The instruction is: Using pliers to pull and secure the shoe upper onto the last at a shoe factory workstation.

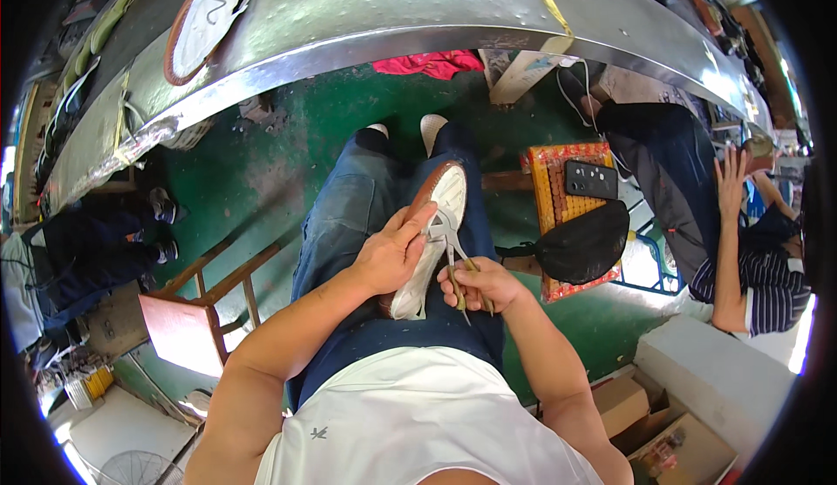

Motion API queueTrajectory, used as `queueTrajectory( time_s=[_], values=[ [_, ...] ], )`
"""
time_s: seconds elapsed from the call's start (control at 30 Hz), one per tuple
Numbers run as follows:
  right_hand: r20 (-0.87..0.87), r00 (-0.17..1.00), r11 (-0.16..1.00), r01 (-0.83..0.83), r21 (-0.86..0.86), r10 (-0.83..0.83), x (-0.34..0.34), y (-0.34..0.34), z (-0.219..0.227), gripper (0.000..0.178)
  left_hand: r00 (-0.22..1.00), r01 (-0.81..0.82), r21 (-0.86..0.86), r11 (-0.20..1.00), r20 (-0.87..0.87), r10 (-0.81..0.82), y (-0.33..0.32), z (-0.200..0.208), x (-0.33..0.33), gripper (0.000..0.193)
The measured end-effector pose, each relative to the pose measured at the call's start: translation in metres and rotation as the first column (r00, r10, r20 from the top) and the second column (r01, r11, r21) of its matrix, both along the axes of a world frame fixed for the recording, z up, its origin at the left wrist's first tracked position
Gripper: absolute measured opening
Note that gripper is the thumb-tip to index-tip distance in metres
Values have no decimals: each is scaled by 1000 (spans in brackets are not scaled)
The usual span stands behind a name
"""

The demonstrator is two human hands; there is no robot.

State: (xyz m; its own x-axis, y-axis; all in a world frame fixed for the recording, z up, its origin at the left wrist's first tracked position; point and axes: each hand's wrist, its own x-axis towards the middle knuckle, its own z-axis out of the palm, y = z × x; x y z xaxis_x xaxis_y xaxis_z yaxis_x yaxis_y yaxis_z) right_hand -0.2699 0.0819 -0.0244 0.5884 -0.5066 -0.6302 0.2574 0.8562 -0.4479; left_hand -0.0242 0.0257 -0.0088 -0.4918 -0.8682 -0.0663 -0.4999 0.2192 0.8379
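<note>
Across my lap lies a shoe upper point(449, 187) with its pale underside facing up and a brown edge along the left. My left hand point(391, 254) is closed around its left side at mid-length, fingers over the edge. In my right hand point(482, 284) is a pair of pliers point(450, 234), gripped by its dull yellow-green handles. The metal jaws rest at the shoe's pale surface, beside my left fingertips. Whether the jaws pinch any material is too small to tell.
A metal-topped bench point(384, 6) spans the front, bearing another brown-edged shoe piece point(209, 27). To the right, a beaded seat point(558, 215) carries a phone point(591, 179) and a black cloth bag point(586, 243). A wooden stool point(187, 332) stands left. Co-workers sit at both sides.
</note>
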Motion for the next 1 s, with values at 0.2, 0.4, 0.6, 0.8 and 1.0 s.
queueTrajectory(
  time_s=[0.2,0.4,0.6,0.8,1.0],
  values=[
    [-23,967,967,-253,-25,252,-47,-17,28,48,1000,-22,-33,999,-15,22,-4,-1,-4,47],
    [-607,765,751,-268,-604,-215,-5,-54,58,49,997,46,-30,998,67,-44,-7,10,-8,45],
    [-794,607,673,-579,-460,-20,-1,-74,69,51,997,-79,-78,994,10,80,3,2,-9,63],
    [-807,585,512,-669,-539,-85,4,-49,69,45,987,-98,322,942,154,50,-6,5,-4,80],
    [-775,618,723,-597,-348,137,-16,-14,85,38,947,30,727,686,-240,214,-28,-7,5,67]
  ],
)
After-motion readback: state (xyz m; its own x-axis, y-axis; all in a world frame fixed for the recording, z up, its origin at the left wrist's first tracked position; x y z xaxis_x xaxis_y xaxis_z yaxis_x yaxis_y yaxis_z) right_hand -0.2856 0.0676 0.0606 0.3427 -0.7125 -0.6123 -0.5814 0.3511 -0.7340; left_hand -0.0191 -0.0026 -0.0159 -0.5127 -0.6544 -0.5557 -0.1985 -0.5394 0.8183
